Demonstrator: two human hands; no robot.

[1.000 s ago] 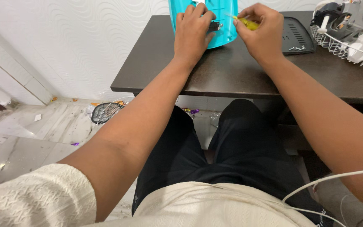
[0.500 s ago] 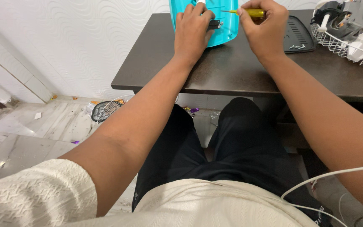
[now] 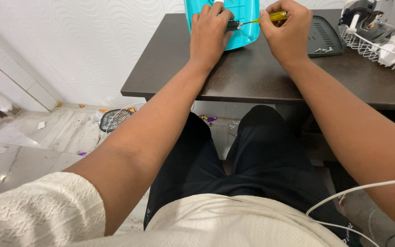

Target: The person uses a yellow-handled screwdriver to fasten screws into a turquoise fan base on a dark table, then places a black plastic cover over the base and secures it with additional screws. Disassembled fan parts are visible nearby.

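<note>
Now | screwdriver point(image 3: 265, 18) tip lowered onto black part point(image 3: 233, 25) | hands steady

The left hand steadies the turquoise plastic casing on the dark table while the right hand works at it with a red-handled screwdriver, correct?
Not quite: the head view shows the screwdriver in the right hand has a yellow handle, not red. The left hand does steady the turquoise casing on the dark table.

turquoise housing point(image 3: 245, 23) top cropped, screwdriver point(image 3: 270, 17) tip hidden
</note>
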